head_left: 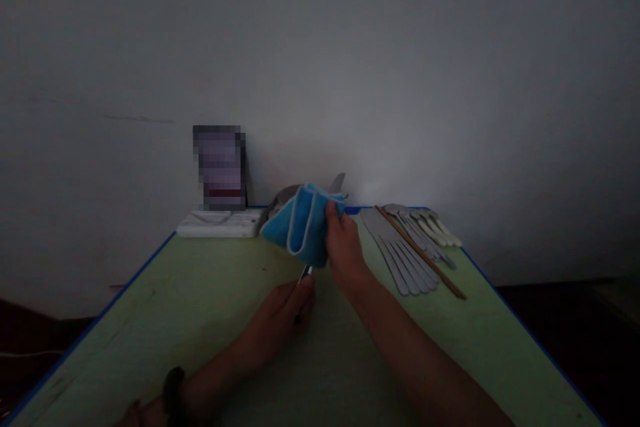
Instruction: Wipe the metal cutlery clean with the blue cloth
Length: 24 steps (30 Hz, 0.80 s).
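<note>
Low over the table, my left hand [293, 300] is closed around the handle of what looks like a knife [338, 183]. Its grey, curved tip sticks out above a blue cloth [306, 223] with pale edging. My right hand [345, 240] grips that cloth, thumb on top, folded around the knife's middle part. Most of the blade is hidden by the cloth. Behind the cloth shows part of a grey rounded object [281, 197], too covered to name.
On the right of the green table [200, 293] lie several metal utensils [407, 263], wooden chopsticks [425, 253] and several spoons with pale handles [436, 230]. A white slab-like box [217, 223] sits at the back left, with a blurred upright screen [223, 167] behind it. A wall [320, 67] borders the back edge.
</note>
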{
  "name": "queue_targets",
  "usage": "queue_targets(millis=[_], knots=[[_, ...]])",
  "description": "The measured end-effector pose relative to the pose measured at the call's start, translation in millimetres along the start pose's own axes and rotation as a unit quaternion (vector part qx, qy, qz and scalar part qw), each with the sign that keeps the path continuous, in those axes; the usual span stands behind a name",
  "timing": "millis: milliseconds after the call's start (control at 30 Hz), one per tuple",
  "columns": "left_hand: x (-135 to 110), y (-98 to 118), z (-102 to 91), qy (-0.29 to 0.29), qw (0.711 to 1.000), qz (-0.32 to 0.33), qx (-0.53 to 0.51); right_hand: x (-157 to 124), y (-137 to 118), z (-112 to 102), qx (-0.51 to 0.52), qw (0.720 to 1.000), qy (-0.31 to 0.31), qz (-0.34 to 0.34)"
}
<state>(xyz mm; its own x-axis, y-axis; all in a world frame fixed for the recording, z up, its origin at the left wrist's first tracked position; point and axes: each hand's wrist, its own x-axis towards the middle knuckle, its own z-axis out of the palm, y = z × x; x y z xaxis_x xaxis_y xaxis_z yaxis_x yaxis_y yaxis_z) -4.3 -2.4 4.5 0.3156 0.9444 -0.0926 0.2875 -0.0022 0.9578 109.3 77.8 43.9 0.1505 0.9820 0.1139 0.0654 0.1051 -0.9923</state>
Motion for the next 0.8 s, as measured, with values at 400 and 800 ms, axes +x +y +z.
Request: queue_targets(millis=[400,800], knots=[[-5.6,4.2,-7.4,-0.081,0.996,-0.001,0.048,22.9,-13.7,-28.1,0.130,0.981,0.137,0.032],[2.7,2.5,-5.9,-0.037,0.999,-0.007,0.036,2.0,3.2,-2.2,0.063,0.998,-0.011,0.023]])
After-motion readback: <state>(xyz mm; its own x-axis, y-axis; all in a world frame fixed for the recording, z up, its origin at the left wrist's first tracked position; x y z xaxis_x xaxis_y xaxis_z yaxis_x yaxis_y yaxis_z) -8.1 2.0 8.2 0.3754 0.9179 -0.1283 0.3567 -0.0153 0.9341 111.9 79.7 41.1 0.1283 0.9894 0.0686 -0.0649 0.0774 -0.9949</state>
